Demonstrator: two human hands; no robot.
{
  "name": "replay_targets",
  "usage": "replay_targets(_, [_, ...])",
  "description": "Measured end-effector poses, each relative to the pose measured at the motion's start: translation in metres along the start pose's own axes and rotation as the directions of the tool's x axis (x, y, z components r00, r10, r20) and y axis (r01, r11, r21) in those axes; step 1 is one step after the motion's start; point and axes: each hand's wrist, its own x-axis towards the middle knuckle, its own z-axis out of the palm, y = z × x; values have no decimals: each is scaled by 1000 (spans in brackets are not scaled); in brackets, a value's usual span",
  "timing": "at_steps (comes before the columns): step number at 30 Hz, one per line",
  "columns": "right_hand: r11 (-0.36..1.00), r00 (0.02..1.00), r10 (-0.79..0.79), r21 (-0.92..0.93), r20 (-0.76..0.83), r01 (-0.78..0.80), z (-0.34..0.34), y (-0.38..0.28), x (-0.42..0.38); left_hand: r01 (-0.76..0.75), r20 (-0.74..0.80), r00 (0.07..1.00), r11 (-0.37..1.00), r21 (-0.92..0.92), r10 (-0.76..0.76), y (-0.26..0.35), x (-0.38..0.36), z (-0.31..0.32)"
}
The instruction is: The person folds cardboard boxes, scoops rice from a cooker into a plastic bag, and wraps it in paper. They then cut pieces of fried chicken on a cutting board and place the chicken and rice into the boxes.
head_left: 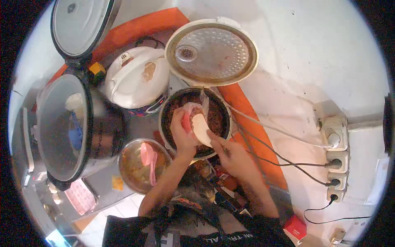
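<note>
My left hand (183, 129) is wrapped round a pink-red cup lined with clear plastic (187, 119), held over an open rice cooker (163, 136). Some brownish food shows at the cup's mouth. A cream rice paddle (201, 128) is gripped in my right hand (227, 154), its blade against the cup's opening. Beneath both hands, dark reddish-brown food (217, 119) lies in the cooker's pot. The cooker's lid (218, 51) stands raised behind it. My fingers hide part of the cup.
A metal bowl (125, 181) with pink spoons (151, 168) stands left of the cooker. Behind it is a closed white cooker (135, 78). A large dark cooker (103, 131) with a cloudy cover stands farther left. Cables run to wall sockets (336, 160) at right.
</note>
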Motion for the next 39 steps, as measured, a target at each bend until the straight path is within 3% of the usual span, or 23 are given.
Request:
replay_targets(2, [999, 998, -35, -22, 43, 36, -22, 2, -4, 52, 12, 999, 998, 22, -52, 8, -1, 0])
replay_targets(3, [999, 999, -40, -28, 36, 41, -23, 3, 0, 258, 2, 962, 909, -328, -272, 6, 0, 4])
replay_targets(4, [995, 995, -104, -13, -13, 104, -19, 4, 5, 405, 67, 879, 665, -627, -472, 2, 0, 5])
replay_targets(7, [998, 998, -62, 19, -30, 63, 2, -2, 7, 393, 133, 919, 888, -240, -371, -14, 9, -5])
replay_targets(8, [997, 998, -69, 22, 4, 69, 1, 2, 9, 382, 126, 924, 892, -241, -361, -16, 12, -4])
replay_targets(11, [998, 995, -54, 24, 84, 52, -1, 10, 7, 153, -152, 976, 987, -45, -158, -17, 1, 3])
replay_targets(12, [997, 992, -76, -1, 101, 77, 4, 16, 6, 283, -118, 947, 949, -136, -299, -12, 4, -1])
replay_targets(17, [996, 986, -44, -70, 161, 56, -16, 10, -10, 247, -113, 961, 968, -51, -251, -28, 30, -27])
replay_targets(19, [996, 995, -93, -15, -34, 92, -27, -6, -5, 341, -58, 921, 871, -354, -385, 2, 30, -22])
replay_targets(20, [996, 995, -85, 29, -57, 87, -23, -12, 3, 456, -72, 877, 870, -186, -475, 8, 30, -22])
replay_targets(21, [995, 994, -88, 31, -60, 90, -10, -13, 8, 388, -63, 890, 824, -414, -451, -3, 23, -7])
replay_targets(23, [987, 987, -158, -24, -10, 158, 15, -5, 22, 313, -32, 950, 948, 57, -311, 35, 26, -9])
replay_targets(24, [989, 990, -136, -46, 32, 137, 13, 2, 27, 306, -50, 951, 951, 47, -304, 24, 26, -7])
replay_targets(26, [987, 987, -160, 15, 14, 160, 3, 4, 16, 440, -13, 883, 837, -325, -469, -7, 14, -14])
replay_targets(29, [986, 985, -169, 1, 19, 169, 13, 4, 15, 417, -51, 904, 901, -119, -425, 30, 22, -10])
replay_targets(30, [983, 983, -181, 5, 33, 181, 7, 8, 12, 504, 43, 856, 810, -301, -516, 39, 22, -15])
replay_targets(32, [958, 961, -276, -82, -3, 275, -11, 21, 16, 392, -1, 910, 860, -326, -415, 32, 14, -24])
replay_targets(33, [991, 981, -133, -20, -143, 132, -15, 20, 10, 300, -31, 943, 888, -348, -331, 25, 7, -25])
replay_targets(34, [997, 985, 30, 79, -170, -17, -19, 7, 8, 348, -99, 903, 847, -402, -418, 20, 15, -22])
replay_targets(36, [995, 992, 58, -77, -114, -67, -27, 32, 32, 480, 143, 785, 446, -755, -603, 19, 17, -31])
replay_targets(37, [958, 984, -117, -277, -136, 76, -29, 42, 39, 526, 154, 760, 460, -715, -631, -21, 14, -31])
replay_targets(38, [861, 941, -316, -453, -122, 231, -27, 55, 47, 260, 143, 959, 557, -789, -245, 11, 12, -32])
replay_targets(39, [672, 814, -500, -726, -297, 147, -19, 85, 51, 215, 35, 959, 639, -739, -282, 12, 0, -29])
